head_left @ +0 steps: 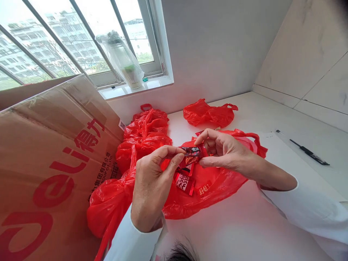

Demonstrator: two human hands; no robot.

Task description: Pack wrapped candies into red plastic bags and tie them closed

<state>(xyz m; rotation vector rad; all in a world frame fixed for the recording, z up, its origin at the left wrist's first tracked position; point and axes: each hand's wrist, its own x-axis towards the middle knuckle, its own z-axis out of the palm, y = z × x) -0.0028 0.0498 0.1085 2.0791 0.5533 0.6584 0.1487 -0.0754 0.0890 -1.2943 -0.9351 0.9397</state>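
- my left grip [152,181] pinches one end of a small red packet [192,155] between thumb and fingertip; my right grip [225,148] holds the other end, above a spread red bag [185,212] on the white bench [252,112].
- a slip looks the likeliest trouble: fingertips alone carry the glossy wrapper, and easing either side could drop it among the loose packets [185,182] in the bag.
- pulling the two ends apart too hard could tear the wrapper and spill whatever it holds.
- the bag's thin plastic could snag my right wrist and drag those packets along.
- bunched red bags [146,143] crowd my left, against a large cardboard box [62,145]; a nudge could shift them.
- another red bag [209,113] sits near the grey wall [214,54]; a black pen [312,155] lies at right.
- a barred window [150,32] lights the corner, a plastic-wrapped bottle [130,70] on its sill.
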